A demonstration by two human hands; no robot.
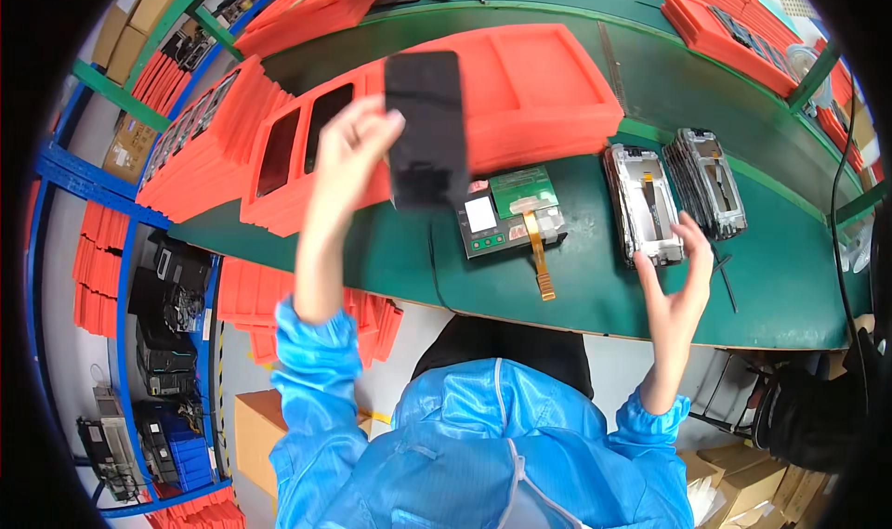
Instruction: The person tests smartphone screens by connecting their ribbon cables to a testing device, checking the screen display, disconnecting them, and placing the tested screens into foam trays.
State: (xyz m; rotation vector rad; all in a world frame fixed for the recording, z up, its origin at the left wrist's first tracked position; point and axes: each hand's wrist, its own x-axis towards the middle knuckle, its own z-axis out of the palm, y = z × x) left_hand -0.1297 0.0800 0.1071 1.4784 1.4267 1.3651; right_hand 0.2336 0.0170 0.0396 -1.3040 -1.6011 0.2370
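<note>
My left hand is raised over the bench and pinches the left edge of a black phone screen, which stands nearly upright in the view. My right hand is open, thumb and fingers spread around the near end of a stack of silver phone frames; whether it touches them I cannot tell. A second stack of phone frames leans close by on the right. Below the screen sits a small test box with a green circuit board on top. An orange flex cable hangs from it toward me.
Red foam trays are piled behind the box, with dark screens in their left slots. Another red tray stack stands at the left. A thin dark tool lies on the green bench. Blue shelving is at far left.
</note>
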